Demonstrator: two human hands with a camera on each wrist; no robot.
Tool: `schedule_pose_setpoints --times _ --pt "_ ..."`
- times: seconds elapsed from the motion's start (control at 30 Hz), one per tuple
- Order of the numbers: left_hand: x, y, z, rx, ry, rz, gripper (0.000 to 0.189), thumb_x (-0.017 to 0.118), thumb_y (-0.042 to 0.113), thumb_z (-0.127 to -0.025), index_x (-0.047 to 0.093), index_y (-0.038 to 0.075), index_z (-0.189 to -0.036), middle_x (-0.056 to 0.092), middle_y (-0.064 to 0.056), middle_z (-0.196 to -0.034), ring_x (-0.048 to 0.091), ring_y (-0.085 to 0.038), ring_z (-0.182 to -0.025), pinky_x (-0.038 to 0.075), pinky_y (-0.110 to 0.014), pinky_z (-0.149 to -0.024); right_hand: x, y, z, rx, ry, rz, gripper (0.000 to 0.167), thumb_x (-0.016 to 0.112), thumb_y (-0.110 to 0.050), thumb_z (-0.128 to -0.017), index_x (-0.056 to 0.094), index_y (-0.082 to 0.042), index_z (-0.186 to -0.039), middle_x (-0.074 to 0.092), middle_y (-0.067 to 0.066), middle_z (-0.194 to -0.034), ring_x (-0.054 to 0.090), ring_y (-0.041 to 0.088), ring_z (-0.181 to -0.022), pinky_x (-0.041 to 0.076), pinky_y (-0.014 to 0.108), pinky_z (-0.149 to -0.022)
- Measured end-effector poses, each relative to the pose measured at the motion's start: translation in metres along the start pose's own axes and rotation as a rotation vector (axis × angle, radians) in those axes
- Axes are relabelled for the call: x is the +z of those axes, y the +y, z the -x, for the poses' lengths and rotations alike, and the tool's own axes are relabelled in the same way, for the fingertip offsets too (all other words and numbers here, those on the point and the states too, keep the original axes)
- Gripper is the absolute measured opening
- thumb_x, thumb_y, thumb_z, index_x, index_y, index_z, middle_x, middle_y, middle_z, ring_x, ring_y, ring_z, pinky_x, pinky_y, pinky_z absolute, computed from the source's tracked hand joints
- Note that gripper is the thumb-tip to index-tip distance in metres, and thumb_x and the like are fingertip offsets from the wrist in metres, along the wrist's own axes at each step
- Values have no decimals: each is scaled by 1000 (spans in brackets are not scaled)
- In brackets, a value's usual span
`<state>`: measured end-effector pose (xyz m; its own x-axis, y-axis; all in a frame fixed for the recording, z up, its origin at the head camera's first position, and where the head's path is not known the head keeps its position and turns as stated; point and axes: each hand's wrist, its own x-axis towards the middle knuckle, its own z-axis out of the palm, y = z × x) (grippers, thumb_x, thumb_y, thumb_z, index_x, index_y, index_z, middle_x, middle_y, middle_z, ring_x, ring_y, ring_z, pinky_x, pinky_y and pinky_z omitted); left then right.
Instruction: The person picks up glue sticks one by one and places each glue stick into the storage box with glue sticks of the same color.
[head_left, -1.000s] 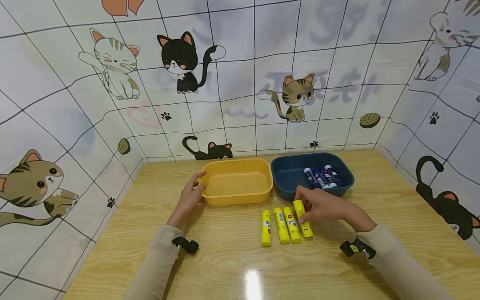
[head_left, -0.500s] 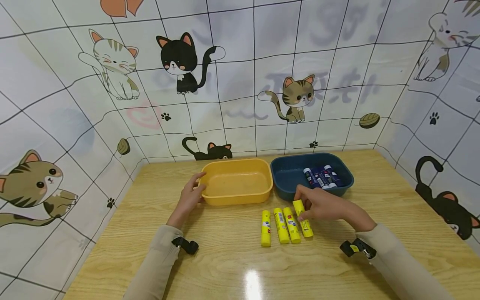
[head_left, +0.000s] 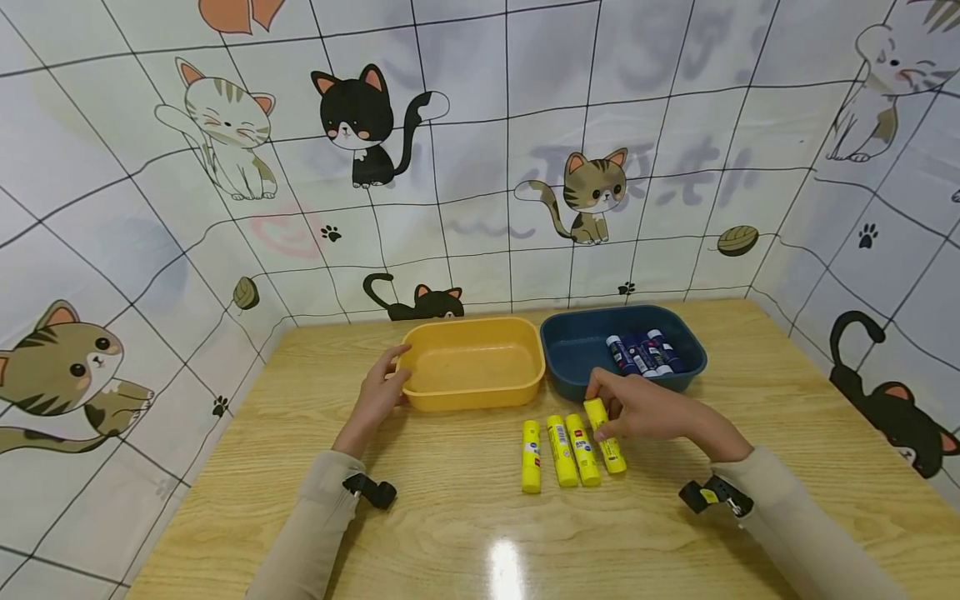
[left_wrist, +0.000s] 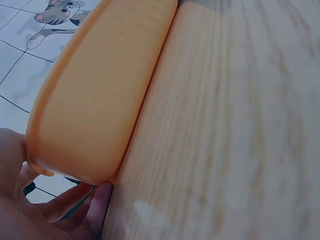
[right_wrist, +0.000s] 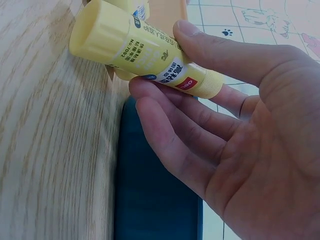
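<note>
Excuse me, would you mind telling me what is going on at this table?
A person's right hand pinches a yellow cylindrical glue stick, while three more yellow glue sticks lie to its left on the light wood-grain table. The left hand holds the left end of a yellow-orange rectangular plastic bin. Beside that bin stands a dark blue rectangular plastic bin, with several dark blue, white-ended tubes lying in its right part.

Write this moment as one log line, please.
left hand: holds yellow tray; right hand: grips yellow glue stick; blue tray: contains dark tubes
</note>
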<state>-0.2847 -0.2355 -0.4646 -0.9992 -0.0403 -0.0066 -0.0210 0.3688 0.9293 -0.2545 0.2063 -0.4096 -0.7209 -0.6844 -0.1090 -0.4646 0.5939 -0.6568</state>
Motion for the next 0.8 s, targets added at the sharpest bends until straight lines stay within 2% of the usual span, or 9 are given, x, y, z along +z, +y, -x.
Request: schedule_pose_setpoints --times 0.8 --pt "0 -1 0 3 -4 -8 49 50 19 -106 46 24 -154 48 -25 -145 65 -40 -119 65 -37 -82 -2 -5 2 -23 30 38 45 81 -24 -90 51 -13 -121 73 -2 -101 66 11 -88 57 25 -76"
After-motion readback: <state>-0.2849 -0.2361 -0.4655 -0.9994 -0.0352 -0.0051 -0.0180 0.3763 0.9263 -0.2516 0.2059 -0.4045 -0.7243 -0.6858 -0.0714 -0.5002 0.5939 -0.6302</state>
